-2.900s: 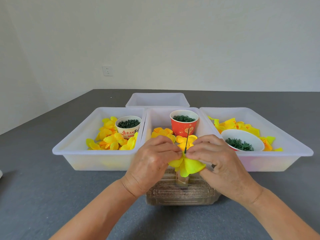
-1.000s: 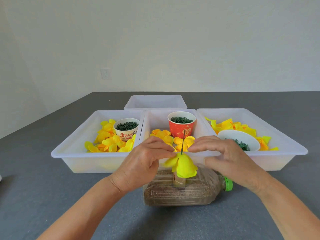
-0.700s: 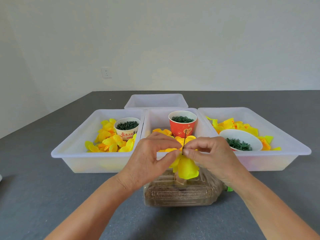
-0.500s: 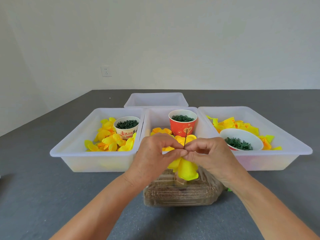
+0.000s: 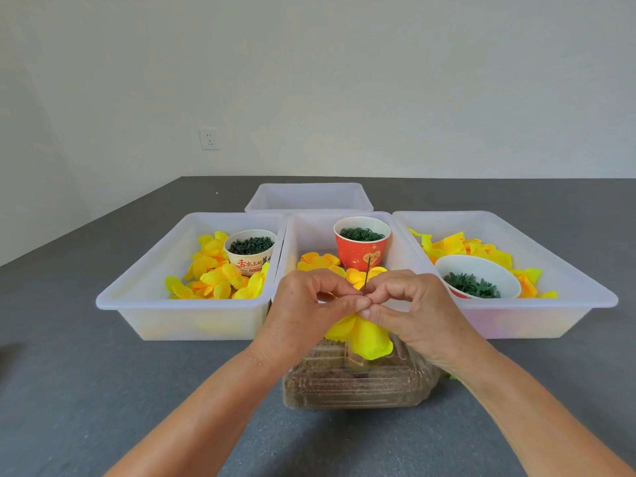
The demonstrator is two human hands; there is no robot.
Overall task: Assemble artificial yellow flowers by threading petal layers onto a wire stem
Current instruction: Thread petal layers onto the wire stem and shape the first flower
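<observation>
Pinching right at the wire (image 5: 367, 275), both hands are meeting just above the flower (image 5: 364, 333). The left hand (image 5: 306, 304) and right hand (image 5: 409, 306) are each curling thumb and forefinger around the stem; whether there's a small piece between them, can't tell. The wire is standing upright over a bottle (image 5: 354, 383) lying on the table, tip poking above the fingers. Yellow petals are already hanging below the hands, so it's looking like some layers are on. Probably more is left: loose petals are sitting in the left tray (image 5: 144, 297), middle tray (image 5: 309, 232) and right tray (image 5: 550, 304), green bits in the cups (image 5: 361, 246).
</observation>
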